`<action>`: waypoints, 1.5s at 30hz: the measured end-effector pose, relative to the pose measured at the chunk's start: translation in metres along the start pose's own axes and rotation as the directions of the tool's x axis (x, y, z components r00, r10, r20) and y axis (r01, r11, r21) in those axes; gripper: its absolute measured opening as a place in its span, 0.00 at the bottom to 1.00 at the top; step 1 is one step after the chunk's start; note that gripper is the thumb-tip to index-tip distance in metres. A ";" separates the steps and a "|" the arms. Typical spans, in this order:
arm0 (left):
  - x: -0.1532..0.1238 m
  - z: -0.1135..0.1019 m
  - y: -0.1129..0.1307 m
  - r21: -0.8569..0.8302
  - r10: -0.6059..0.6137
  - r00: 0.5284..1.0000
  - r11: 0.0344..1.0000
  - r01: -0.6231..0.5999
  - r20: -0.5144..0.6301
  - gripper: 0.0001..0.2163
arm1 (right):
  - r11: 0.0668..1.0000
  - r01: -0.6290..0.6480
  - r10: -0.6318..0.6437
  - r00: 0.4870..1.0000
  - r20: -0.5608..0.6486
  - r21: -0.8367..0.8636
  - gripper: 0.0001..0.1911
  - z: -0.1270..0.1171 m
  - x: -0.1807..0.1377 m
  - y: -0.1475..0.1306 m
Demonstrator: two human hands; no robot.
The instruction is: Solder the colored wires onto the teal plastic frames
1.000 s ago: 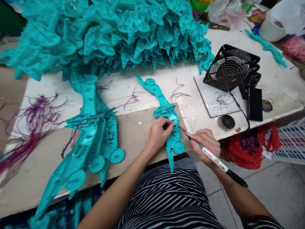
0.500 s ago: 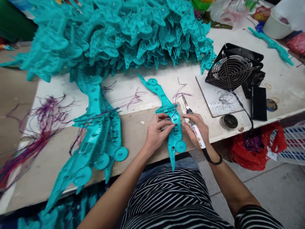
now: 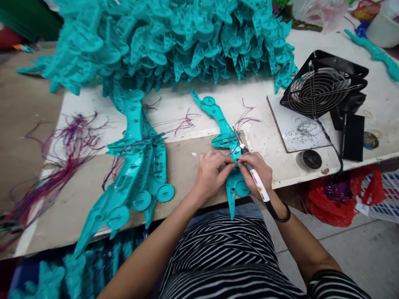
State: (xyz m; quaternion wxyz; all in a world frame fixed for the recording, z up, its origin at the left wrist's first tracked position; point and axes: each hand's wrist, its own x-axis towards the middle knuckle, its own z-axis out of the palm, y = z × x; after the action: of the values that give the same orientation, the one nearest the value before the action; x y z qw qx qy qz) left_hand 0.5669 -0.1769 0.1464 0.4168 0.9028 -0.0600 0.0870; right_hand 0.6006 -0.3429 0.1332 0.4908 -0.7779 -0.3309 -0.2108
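A turquoise plastic shell part point(image 3: 222, 120) lies lengthwise before me, with thin red and purple wires point(image 3: 247, 118) running from its middle. My left hand point(image 3: 212, 172) is closed in a pinch over the part; what its fingertips hold is too small to make out. Lying across my right hand point(image 3: 256, 169) is a soldering iron point(image 3: 258, 183) with a white handle, its metal tip pointing up and away over the part's edge. The thumb and forefinger of that hand also pinch close to the left fingertips, hiding the part's middle.
More turquoise shells point(image 3: 131, 137) with wires are stacked to the left, beside a loose wire bundle point(image 3: 68, 153). A large heap of shells point(image 3: 174, 41) fills the back. At right stand a black fan point(image 3: 321, 85), a white board point(image 3: 280, 124) and a small tin point(image 3: 309, 159).
My two hands have come together, fingertips nearly meeting over the part. The iron's tip has shifted from beside the part to over its edge. The whole view has shifted slightly.
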 end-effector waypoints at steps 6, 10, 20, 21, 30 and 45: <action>-0.004 0.009 -0.007 -0.047 -0.128 0.991 0.990 0.130 0.049 0.04 | 0.999 -0.045 0.045 0.998 0.048 0.007 0.18 -0.029 -0.017 -0.011; -0.006 0.016 -0.011 -0.041 -0.107 0.993 0.993 0.109 0.042 0.04 | 0.999 -0.047 0.048 0.998 0.040 -0.010 0.13 -0.048 -0.030 -0.024; -0.004 0.015 -0.014 -0.045 -0.111 0.991 0.992 0.115 0.079 0.04 | 0.999 0.005 0.000 0.994 0.113 -0.044 0.13 -0.055 -0.037 -0.030; -0.004 0.016 -0.014 -0.046 -0.109 0.991 0.993 0.113 0.075 0.04 | 0.999 0.022 -0.016 0.992 0.121 -0.046 0.14 -0.056 -0.037 -0.030; -0.003 0.017 -0.014 -0.033 -0.117 0.991 0.992 0.120 0.067 0.05 | 0.995 0.081 -0.070 0.986 0.150 -0.063 0.17 -0.056 -0.038 -0.027; -0.003 0.017 -0.015 -0.054 -0.104 0.993 0.993 0.107 0.064 0.05 | 0.994 0.084 -0.076 0.990 0.122 -0.065 0.22 -0.059 -0.043 -0.024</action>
State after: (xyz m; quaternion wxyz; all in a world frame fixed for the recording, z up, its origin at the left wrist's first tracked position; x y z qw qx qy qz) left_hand 0.5685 -0.1807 0.1239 0.4444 0.8947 -0.0275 0.0354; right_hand 0.5537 -0.4026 0.1456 0.4338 -0.7919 -0.3829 -0.1950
